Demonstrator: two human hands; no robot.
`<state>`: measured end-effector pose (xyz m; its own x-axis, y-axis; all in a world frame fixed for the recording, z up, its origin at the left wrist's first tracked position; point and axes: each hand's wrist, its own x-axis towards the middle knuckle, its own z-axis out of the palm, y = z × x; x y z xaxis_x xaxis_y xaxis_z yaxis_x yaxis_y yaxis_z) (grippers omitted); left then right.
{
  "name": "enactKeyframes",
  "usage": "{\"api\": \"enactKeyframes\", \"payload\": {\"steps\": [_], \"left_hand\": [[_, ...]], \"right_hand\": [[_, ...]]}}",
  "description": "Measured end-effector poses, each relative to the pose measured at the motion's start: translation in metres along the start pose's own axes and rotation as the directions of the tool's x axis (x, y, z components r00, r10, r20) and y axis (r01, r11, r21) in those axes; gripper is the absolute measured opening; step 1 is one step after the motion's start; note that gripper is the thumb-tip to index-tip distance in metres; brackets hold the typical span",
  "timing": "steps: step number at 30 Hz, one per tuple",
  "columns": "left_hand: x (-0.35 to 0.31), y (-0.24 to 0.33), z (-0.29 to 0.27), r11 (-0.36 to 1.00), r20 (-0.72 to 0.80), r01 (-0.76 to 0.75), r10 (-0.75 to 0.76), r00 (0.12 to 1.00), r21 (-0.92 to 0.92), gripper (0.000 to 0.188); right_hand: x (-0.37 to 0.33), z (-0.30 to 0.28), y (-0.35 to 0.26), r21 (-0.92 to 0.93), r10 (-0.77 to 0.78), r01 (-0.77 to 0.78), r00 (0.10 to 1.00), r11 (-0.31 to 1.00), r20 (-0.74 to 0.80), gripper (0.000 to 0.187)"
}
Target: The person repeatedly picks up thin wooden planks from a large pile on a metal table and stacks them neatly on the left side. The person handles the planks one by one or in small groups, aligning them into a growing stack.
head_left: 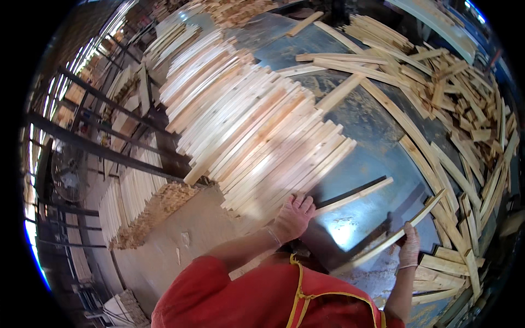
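Observation:
Two narrow strips of pale wood are in my hands above the steel table (377, 156). My left hand (294, 217) is closed around the near end of one wooden strip (358, 195), beside the edge of a long row of strips (273, 128). That strip points away to the right, with a dark shadow along it. My right hand (408, 249) grips a second wooden strip (391, 239) from its right side. This one slants from low beside my body up toward the loose wood at the right.
A tangled heap of loose strips and offcuts (465, 104) covers the right side. Longer boards (394, 109) lie across the table's far part. At the left, stacked strips (134, 202) stand below dark metal rails (104, 150). More wood (235, 12) lies at the far end.

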<state>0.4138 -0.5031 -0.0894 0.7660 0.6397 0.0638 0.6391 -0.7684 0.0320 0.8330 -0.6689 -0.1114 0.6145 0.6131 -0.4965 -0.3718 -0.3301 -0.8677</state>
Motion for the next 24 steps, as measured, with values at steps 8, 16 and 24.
{"api": "enactKeyframes", "payload": {"steps": [8, 16, 24], "left_hand": [[0.007, -0.036, -0.039, 0.883, 0.063, 0.223, -0.216, 0.974, -0.414, 0.073], [-0.024, -0.144, -0.125, 0.712, 0.087, 0.363, -0.393, 0.915, -0.601, 0.039], [-0.079, -0.326, -0.09, 0.874, -0.069, 0.39, -0.426, 0.902, -0.291, 0.065]], "right_hand": [[-0.013, 0.179, 0.002, 0.089, 0.012, -0.017, 0.998, 0.996, 0.058, 0.04], [-0.126, 0.338, -0.061, 0.092, -0.098, 0.055, 0.82, 0.994, 0.565, 0.087], [-0.129, 0.276, -0.006, -0.274, 0.068, 0.098, 0.84, 0.957, 0.538, 0.075]]}}
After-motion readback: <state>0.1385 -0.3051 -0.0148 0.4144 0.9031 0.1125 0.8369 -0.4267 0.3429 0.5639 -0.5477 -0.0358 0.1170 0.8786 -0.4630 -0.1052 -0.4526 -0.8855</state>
